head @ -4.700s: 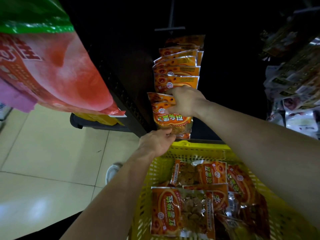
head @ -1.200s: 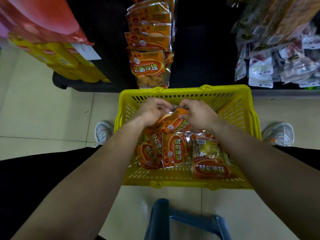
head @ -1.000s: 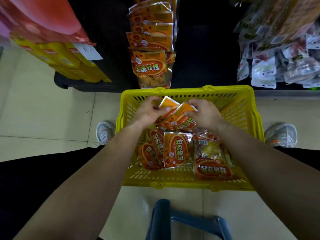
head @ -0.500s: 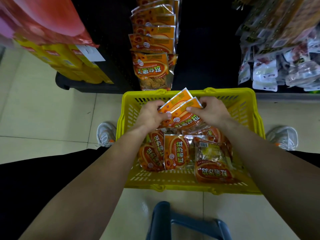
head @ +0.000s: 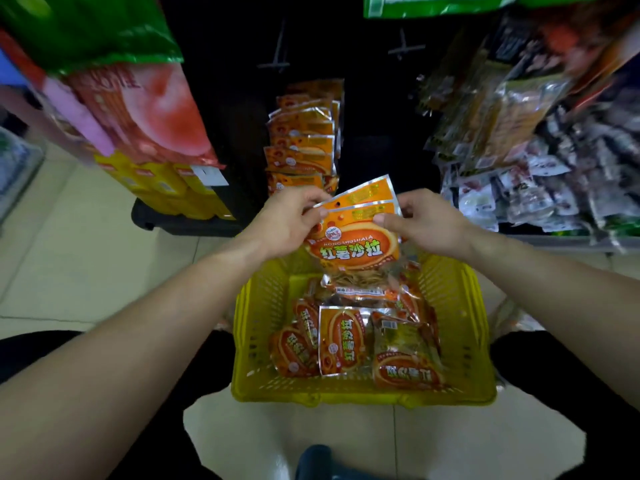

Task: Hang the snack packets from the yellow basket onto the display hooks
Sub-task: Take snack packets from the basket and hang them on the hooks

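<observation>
Both arms reach forward, left hand (head: 287, 223) and right hand (head: 426, 223) pinch the top corners of two orange snack packets (head: 353, 233), held up above the yellow basket (head: 263, 306), more packets (head: 346, 341) lying inside, hanging packets (head: 301, 147) just behind

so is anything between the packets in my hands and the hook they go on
Nothing visible. The two orange foil snack packets, in the grip of the left hand and right hand, sit just before the hanging column of matching orange packets, with open space between.
</observation>
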Demonstrator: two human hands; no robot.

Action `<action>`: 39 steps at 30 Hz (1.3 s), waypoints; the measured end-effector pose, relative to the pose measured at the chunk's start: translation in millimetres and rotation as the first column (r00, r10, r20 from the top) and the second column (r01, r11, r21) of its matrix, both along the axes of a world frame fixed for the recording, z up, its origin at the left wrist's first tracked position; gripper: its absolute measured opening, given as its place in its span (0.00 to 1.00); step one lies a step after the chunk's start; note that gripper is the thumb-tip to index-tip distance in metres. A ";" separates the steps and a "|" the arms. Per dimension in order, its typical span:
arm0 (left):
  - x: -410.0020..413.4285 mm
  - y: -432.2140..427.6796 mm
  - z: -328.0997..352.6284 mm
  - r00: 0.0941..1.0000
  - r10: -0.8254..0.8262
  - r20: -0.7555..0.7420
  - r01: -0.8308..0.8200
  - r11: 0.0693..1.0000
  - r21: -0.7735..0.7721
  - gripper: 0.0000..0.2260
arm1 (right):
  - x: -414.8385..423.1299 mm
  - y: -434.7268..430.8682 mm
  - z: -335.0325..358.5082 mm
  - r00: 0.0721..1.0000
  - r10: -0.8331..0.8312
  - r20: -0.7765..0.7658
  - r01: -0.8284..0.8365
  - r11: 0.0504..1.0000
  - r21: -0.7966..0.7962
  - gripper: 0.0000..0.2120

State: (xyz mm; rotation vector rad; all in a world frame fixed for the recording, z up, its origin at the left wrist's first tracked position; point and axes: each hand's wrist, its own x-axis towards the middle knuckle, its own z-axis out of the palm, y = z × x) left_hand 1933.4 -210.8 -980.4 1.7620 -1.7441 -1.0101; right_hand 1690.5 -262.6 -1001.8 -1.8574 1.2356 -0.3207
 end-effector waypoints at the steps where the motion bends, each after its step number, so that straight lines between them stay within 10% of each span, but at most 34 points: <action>1: -0.6 4.2 16.0 1.000 -0.028 -0.009 0.027 0.999 -0.029 0.07 | -3.6 4.0 17.4 1.000 -0.004 -0.004 0.004 0.999 -0.040 0.13; 18: -12.9 23.8 84.8 0.944 0.033 -0.329 -0.082 0.987 -0.138 0.13 | -21.2 23.0 86.4 0.932 -0.027 0.362 0.053 0.997 -0.063 0.18; 26: -10.1 8.8 80.6 0.937 0.105 -0.333 -0.167 0.972 -0.164 0.12 | -10.0 16.7 79.6 0.942 -0.122 0.311 0.172 0.975 -0.138 0.03; 39: -12.1 2.7 78.8 0.956 0.112 -0.272 -0.168 0.967 -0.191 0.11 | -8.0 7.1 64.7 0.959 -0.147 0.244 0.185 0.972 -0.142 0.13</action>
